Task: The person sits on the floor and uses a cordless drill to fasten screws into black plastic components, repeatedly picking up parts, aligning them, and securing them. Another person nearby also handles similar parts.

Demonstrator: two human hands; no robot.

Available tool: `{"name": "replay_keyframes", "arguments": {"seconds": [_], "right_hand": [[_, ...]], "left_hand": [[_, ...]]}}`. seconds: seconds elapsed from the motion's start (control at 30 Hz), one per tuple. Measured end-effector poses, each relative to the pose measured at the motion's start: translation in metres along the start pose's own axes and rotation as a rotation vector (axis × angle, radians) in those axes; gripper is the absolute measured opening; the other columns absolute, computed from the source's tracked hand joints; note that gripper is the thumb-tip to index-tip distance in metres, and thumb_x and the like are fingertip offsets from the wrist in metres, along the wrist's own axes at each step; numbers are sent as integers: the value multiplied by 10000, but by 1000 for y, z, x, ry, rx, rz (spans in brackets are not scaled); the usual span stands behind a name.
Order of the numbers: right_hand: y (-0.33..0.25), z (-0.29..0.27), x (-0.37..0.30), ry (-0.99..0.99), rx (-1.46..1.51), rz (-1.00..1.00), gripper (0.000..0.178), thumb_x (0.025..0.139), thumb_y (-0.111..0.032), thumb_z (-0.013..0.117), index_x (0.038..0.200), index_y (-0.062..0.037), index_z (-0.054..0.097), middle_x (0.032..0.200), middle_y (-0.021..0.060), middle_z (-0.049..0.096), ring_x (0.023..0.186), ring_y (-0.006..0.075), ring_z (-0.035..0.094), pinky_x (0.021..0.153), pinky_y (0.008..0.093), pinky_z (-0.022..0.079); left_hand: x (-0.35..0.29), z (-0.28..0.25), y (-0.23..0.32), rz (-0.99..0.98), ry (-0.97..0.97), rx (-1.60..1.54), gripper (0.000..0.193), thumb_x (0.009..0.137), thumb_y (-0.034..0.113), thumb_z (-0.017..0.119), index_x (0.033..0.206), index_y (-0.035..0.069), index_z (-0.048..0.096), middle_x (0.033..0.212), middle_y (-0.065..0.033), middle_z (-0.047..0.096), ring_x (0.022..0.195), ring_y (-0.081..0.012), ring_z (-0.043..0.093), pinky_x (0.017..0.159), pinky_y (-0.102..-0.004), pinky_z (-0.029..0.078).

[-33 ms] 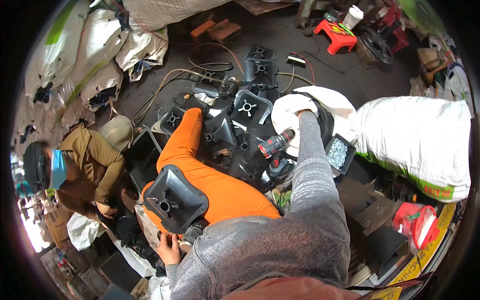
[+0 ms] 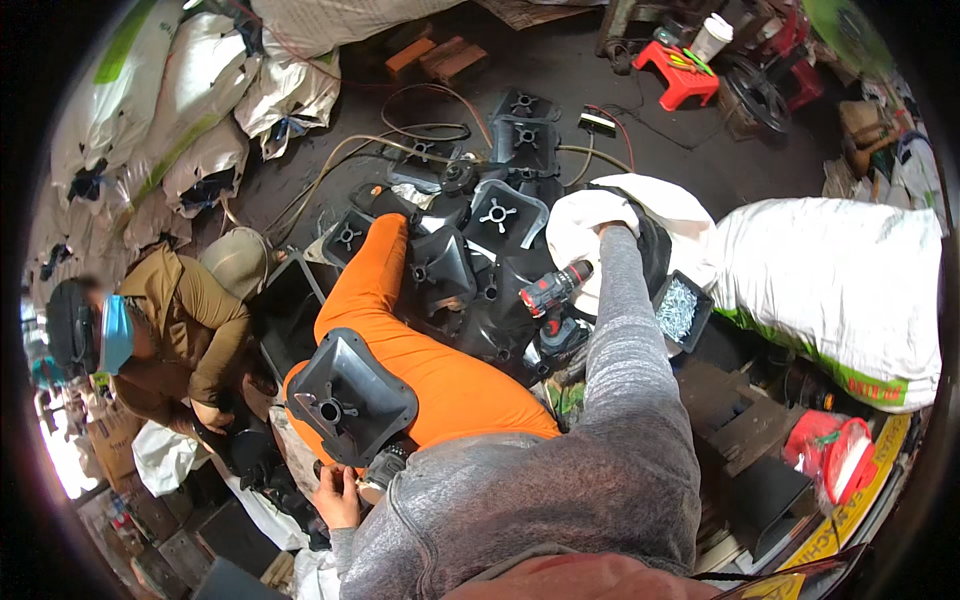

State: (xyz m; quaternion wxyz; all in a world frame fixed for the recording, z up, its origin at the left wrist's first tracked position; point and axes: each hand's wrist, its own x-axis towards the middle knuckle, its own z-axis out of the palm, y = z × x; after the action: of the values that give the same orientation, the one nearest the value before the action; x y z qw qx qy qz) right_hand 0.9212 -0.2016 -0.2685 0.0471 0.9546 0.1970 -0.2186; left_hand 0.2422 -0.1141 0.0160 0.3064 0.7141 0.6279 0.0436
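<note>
Head view: one black plastic base plate (image 2: 350, 395) resting on the orange-trousered thigh (image 2: 440, 375), socket side up, leaning against the knee. Nothing visibly screwed into it; judged early to midway through this piece. Many more black plates (image 2: 495, 225) heaped on the floor just ahead, some stacked, some tipped, so plenty apparently left to handle. Cordless drill (image 2: 555, 290) lying idle on that heap, held by no one. Small tray of screws (image 2: 680, 308) just right of the grey sleeve, untouched.

Left hand (image 2: 335, 497) low beside the thigh, under the plate's lower edge, fingers curled around a small dark round part (image 2: 385, 465); grip looks closed, though partly hidden.

Right arm stretched straight forward, grey sleeve reaching into the open mouth of a white sack (image 2: 640, 210). Right hand (image 2: 607, 226) buried at the sack's rim; whether clenched or loose, cannot tell.

Co-worker in brown (image 2: 190, 330) crouched at left, busy separately.
</note>
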Motion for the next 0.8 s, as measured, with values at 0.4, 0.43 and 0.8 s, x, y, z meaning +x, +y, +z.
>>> {"name": "replay_keyframes", "arguments": {"seconds": [0.4,0.43,0.8], "right_hand": [[46,56,65,211,36,-315,474,901,-440,571,1239,-121,661,1246,151,655,1179,318,615,993,421,492],[53,54,68,221,31,-289,476,900,-443,572,1240,-121,660,1246,150,655,1180,318,614,994,421,492],[6,-2,11,101,158,34,512,864,-422,650,1267,-108,631,1304,117,627,1171,253,620,975,390,505]], "left_hand": [[12,8,9,39,73,82,119,873,129,679,896,33,612,689,-105,670,618,-211,675,604,-332,512],[14,10,9,36,77,56,117,872,128,679,895,35,612,688,-107,669,617,-213,674,601,-333,511],[8,7,18,-4,125,134,162,867,204,692,911,59,636,746,-136,679,683,-300,684,620,-389,514]]}}
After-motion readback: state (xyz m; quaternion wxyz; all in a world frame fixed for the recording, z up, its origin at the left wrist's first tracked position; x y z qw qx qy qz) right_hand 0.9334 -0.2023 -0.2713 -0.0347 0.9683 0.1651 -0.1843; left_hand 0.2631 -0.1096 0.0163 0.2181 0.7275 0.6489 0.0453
